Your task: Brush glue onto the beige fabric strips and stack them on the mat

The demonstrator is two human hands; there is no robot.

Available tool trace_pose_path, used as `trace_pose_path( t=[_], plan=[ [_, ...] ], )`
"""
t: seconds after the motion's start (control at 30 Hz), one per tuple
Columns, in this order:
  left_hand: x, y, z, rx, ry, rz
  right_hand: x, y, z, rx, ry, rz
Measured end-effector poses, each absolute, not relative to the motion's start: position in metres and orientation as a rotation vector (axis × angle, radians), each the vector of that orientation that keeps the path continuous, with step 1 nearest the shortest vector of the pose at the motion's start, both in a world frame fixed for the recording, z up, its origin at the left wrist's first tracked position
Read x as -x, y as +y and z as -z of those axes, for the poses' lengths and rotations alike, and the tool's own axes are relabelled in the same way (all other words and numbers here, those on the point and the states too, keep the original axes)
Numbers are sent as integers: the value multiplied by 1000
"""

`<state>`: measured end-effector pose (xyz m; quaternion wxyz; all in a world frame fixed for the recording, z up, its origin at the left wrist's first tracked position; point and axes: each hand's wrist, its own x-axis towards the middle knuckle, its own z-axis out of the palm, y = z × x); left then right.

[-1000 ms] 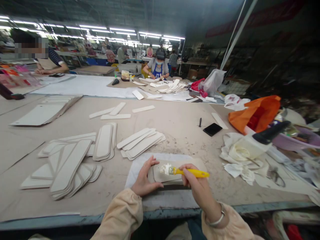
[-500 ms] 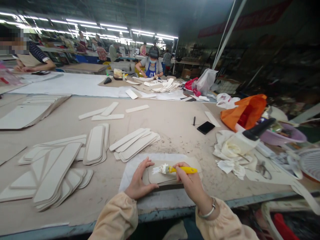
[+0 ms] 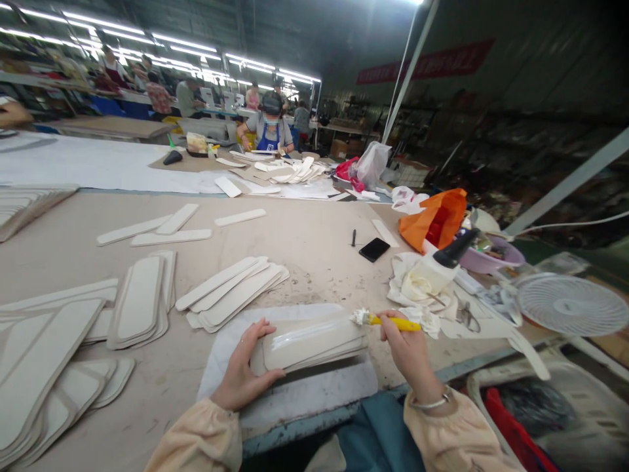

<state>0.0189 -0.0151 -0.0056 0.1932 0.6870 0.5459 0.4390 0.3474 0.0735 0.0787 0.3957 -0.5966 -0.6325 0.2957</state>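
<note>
My right hand (image 3: 407, 347) is closed around the yellow handle of a glue brush (image 3: 393, 321). White paste clings to its bristles, which are at the right end of a small stack of pale, rounded strip panels (image 3: 309, 341). A wet white streak runs along the top panel. My left hand (image 3: 248, 367) holds the stack's left end, thumb along the near edge and fingers at the far edge. Beneath the stack lies a white sheet (image 3: 221, 354). Another pile of strips (image 3: 236, 292) rests just beyond the sheet.
More panel piles (image 3: 49, 354) cover the left side. A black phone (image 3: 374, 249) lies farther back. On the right are a white jug with a black handle (image 3: 432, 269), scissors (image 3: 466, 316), an orange bag (image 3: 432, 219) and a round white fan grille (image 3: 572, 305). A co-worker (image 3: 268, 128) sits opposite.
The brush in my right hand has moved right along the top panel, leaving a longer white streak. My left hand stays at the stack's left end. The view has turned right.
</note>
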Motion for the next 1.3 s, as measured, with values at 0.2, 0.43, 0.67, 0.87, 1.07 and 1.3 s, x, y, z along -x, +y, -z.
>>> trace_pose_path(
  t=[0.2, 0.43, 0.67, 0.87, 1.07, 1.3],
  plan=[
    [-20, -15, 3, -1962, 1537, -1248, -314, 48, -85, 1331, -1508, -1022],
    [-21, -15, 3, -1954, 1521, -1256, -246, 21, -75, 1104, -1599, -1446],
    [-20, -16, 2, -2037, 1545, -1237, -265, 29, -72, 1209, -1652, -1389],
    [-20, -16, 1, -2058, 1593, -1203, -322, 48, -73, 1411, -1614, -1126],
    [-19, -14, 4, -2095, 1624, -1186, -356, 62, -73, 1484, -1661, -844],
    [-19, -15, 4, -2095, 1640, -1176, -355, 57, -77, 1471, -1644, -495]
  ],
)
